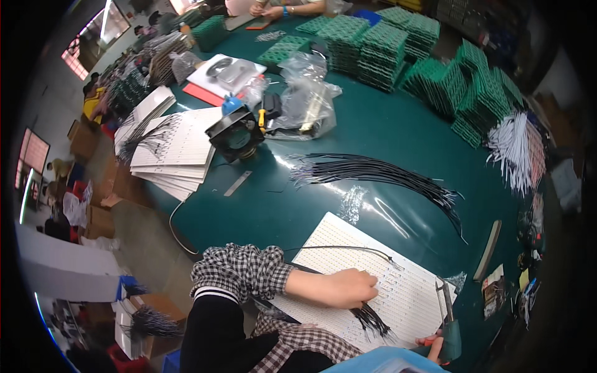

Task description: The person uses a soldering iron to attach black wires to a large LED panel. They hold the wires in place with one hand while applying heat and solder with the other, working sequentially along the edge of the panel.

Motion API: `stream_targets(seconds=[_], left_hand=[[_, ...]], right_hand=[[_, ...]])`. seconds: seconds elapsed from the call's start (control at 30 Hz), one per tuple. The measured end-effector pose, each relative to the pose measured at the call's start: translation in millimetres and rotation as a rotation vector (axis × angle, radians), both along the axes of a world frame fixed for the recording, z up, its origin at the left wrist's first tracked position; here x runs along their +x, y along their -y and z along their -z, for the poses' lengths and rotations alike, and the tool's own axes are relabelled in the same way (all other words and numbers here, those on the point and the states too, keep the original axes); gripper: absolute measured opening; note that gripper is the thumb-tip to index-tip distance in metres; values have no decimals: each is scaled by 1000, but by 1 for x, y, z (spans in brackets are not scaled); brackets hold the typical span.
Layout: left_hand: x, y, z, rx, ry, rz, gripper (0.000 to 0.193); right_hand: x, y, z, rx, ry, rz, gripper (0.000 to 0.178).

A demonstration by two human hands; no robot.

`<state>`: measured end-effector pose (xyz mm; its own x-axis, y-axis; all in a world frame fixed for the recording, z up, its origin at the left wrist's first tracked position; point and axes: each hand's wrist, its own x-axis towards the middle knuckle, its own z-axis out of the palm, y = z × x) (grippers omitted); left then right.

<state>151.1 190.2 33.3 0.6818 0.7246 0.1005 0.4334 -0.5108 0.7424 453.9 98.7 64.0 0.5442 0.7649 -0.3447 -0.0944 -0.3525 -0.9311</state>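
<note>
My left hand (350, 288), its arm in a black-and-white checked sleeve, is closed on a bundle of black wires (373, 321). The wire ends fan out below the fingers over a white board (404, 298) with rows of small marks. A single black wire (348, 247) crosses the board's upper part, its split end on the surface. At the board's right corner, my right hand (433, 349) is wrapped around a gun-shaped tool (452, 339) with a dark green body, red-orange parts and thin metal rods pointing up. The lower edge partly hides this hand.
A long bundle of black wires (379, 172) lies beyond the board on the green table (273, 214). Stacked white boards (180, 149) and a small black fan (235, 133) stand left. Green panels (360, 46) are piled at the back. Another person's hands (272, 11) work at the far edge.
</note>
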Motion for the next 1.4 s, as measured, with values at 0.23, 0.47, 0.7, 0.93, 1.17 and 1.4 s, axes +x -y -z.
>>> stream_targets(seconds=[0.23,0.47,0.7,0.93,1.17,1.4], left_hand=[[-4,11,4,-105,-11,-120,17],[-33,4,-20,-42,-203,-354,15],[-1,-24,-35,148,-83,-215,23],[31,-45,-4,13,-34,1,22],[29,-37,-13,-133,155,-170,11],[11,-39,-19,-336,154,-340,6]], right_hand=[[19,13,6,104,-58,11,28],[36,23,4,298,-87,-33,39],[24,18,-8,350,-49,-86,41],[21,27,-6,335,-2,-130,44],[19,20,-2,307,-2,-142,46],[11,10,-1,309,17,-200,49]])
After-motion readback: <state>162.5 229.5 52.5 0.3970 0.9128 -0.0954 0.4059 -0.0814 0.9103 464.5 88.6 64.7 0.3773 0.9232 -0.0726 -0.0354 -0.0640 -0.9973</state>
